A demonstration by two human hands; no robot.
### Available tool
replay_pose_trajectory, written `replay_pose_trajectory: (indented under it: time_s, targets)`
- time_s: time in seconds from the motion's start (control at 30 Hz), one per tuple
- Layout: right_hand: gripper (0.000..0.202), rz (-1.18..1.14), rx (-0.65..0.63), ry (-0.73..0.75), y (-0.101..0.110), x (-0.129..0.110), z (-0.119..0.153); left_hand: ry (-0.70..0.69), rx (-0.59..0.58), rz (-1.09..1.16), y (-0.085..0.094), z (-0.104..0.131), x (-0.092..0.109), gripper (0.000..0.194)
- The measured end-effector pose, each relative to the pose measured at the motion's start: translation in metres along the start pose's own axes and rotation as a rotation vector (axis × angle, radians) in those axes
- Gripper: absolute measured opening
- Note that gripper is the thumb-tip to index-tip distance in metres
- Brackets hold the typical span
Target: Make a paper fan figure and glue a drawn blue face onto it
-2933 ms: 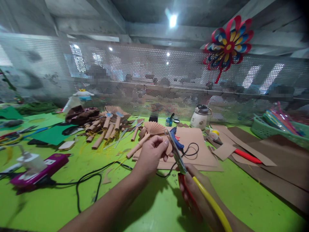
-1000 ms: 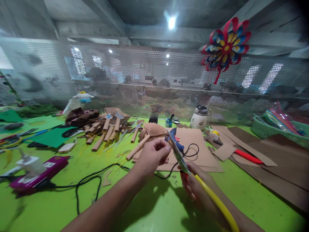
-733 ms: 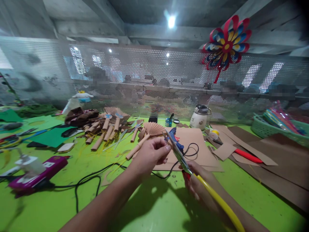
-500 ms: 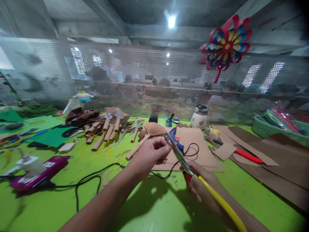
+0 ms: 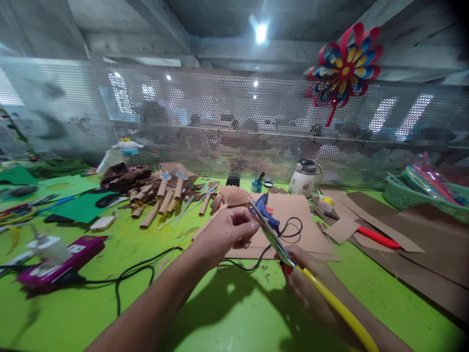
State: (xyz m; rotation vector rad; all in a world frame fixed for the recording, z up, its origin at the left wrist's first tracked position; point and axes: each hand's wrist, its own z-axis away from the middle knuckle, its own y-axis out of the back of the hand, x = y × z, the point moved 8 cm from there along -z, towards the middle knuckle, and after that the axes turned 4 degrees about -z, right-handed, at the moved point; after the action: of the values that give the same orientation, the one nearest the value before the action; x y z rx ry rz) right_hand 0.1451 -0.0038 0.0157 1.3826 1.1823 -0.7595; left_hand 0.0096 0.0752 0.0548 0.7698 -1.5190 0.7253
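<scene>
My right hand (image 5: 302, 278) is wrapped round a pair of scissors (image 5: 274, 239) with a long yellow handle and some red by the grip. Their metal blades slant up and left, tips close to my left fingers. With thumb and fingertips pressed together, my left hand (image 5: 232, 227) pinches something too small to make out. Just beyond that hand lies a pleated brown paper fan (image 5: 234, 194), its handle mostly covered by my hand and forearm. A blue glue gun (image 5: 271, 215) rests behind the blades on sheets of brown card (image 5: 304, 234).
Several rolled paper tubes and fans (image 5: 161, 200) are heaped left of centre. At left a purple power strip (image 5: 76, 254) trails black cable. A jar-like bottle (image 5: 304, 178), tape roll (image 5: 325, 204), red-handled tool (image 5: 379, 237) and green basket (image 5: 399, 195) stand or lie to the right.
My left hand and forearm have shifted slightly left, covering more of the fan's handle. The scissors stay almost in place beside my left fingertips.
</scene>
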Motion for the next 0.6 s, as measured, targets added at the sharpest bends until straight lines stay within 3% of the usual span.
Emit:
replay_pose_trajectory:
  time_s: [0.6]
  targets:
    - [0.050,0.045,-0.031,0.020,0.0024,0.0013,0.0004,0.062,-0.013,-0.044,0.0042,0.0021,0.0030,0.021]
